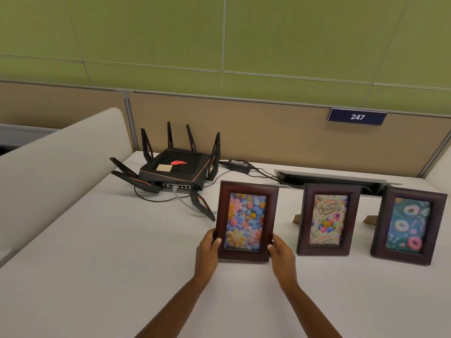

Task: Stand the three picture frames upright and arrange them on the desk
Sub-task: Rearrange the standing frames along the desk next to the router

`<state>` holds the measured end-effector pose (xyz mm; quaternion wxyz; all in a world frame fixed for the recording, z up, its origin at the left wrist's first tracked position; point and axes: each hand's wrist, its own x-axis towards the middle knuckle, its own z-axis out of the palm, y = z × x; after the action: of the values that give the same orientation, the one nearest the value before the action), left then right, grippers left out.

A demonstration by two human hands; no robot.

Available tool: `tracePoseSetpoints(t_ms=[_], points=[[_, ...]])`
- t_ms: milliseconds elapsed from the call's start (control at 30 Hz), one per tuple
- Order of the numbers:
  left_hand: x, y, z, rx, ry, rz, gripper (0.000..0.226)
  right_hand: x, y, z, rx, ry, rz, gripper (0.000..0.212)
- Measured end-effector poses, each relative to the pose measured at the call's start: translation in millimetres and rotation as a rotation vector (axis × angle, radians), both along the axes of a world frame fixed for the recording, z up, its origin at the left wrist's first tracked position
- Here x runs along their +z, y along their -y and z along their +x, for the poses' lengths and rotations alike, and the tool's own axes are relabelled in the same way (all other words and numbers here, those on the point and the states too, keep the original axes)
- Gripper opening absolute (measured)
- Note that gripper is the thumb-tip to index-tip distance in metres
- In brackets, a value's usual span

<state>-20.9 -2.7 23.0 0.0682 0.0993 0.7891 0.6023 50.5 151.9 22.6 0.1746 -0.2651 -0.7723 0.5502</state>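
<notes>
Flowers fill the frame we are holding: the flower frame (247, 220) stands at the left end of the row on the desk (97, 252), upright, its lower edge seemingly at the surface. Our left hand (207, 250) grips its lower left edge, thumb on the front moulding, and our right hand (280, 252) grips the lower right corner the same way; both sets of fingers are closed on the wood.

We cannot see its back prop from here, so we can't tell if the prop is spread. If it isn't, letting go would probably send the frame flat on its face or back.

The birthday frame (328, 219) stands just beside it, and the donut frame (408, 225) beyond, both apart from each other and propped. A sideways nudge from our right hand could knock the birthday frame over, and that could take the donut frame with it.

Behind and to the left sits the router (175, 169); one low antenna (202, 207) reaches near the flower frame's upper left corner. Pushing the frame back could catch it.
</notes>
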Motion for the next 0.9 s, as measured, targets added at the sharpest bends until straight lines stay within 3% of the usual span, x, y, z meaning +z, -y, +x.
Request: tracePoseSetpoints(t_ms=[333, 633, 767, 900], points=[[19.5, 62.9, -23.9, 0.088, 0.010, 0.046, 0.030, 31.7, 51.8, -41.2, 0.095, -0.079, 0.084, 0.033], [43.1, 78.8, -39.9, 0.018, 0.057, 0.289, 0.031, 84.5, 63.2, -60.6, 0.124, -0.150, 0.276, 0.032], [59.2, 88.7, -54.3, 0.015, 0.038, 0.338, 0.032, 103.2, 67.1, -73.2, 0.161, -0.208, 0.222, 0.030], [71.0, 107.1, -71.2, 0.046, 0.008, 0.361, 0.033, 113.1, 77.9, -91.7, 0.288, -0.234, 0.031, 0.028]])
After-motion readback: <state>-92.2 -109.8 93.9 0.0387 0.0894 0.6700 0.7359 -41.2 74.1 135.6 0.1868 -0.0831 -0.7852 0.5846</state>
